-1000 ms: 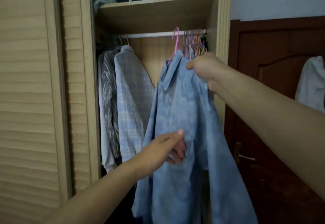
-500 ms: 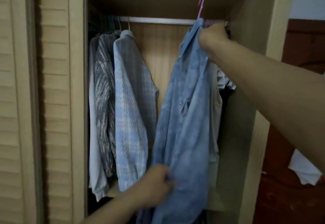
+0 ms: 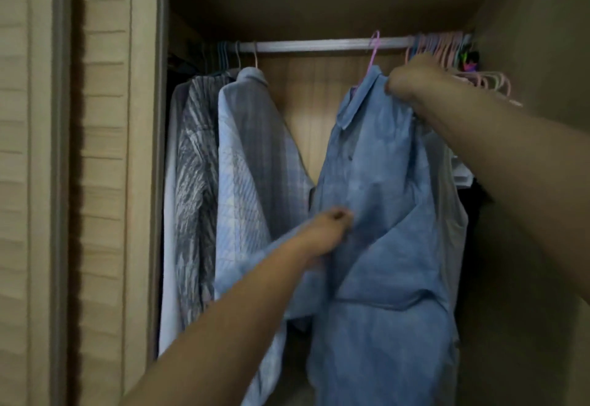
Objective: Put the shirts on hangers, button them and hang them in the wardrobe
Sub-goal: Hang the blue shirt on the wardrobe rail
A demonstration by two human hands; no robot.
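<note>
A blue shirt hangs inside the wardrobe on a pink hanger, whose hook rises in front of the white rail; whether it rests on the rail I cannot tell. My right hand grips the shirt's shoulder just right of the collar. My left hand pinches the shirt's front edge at about mid-height. The hanger's body is hidden under the cloth.
A light blue checked shirt and a grey striped shirt hang at the left of the rail. Several bare pink hangers crowd the rail's right end. A louvred door stands at left, the wardrobe's side wall at right.
The view has moved closer into the wardrobe. The blue shirt and my right hand have gone up to the rail, and my left hand has shifted higher on the shirt's front.
</note>
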